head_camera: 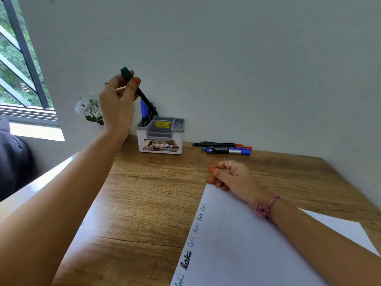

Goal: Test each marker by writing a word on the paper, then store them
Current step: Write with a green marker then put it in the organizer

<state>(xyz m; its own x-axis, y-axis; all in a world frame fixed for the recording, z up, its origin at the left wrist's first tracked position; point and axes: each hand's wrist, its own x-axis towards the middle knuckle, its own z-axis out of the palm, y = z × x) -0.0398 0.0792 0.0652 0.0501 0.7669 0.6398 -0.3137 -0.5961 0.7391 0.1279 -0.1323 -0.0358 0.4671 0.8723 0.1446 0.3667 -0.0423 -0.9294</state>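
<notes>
Left hand (117, 104) holding green marker (138, 91) over organizer (160, 135), tip perhaps inside

My wooden table (144, 193) is carrying a white sheet of paper (237, 244) lying near and right, a white-and-grey organizer (160, 139) standing at the far edge, and loose markers (224, 148) lying to its right by the wall.

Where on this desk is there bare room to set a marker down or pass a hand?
Bare wood lies between the organizer and the paper, under the left forearm, and right of the loose markers toward the wall. Crowded: the back edge from organizer to loose markers, and the paper's top corner, where the right hand rests.
</notes>
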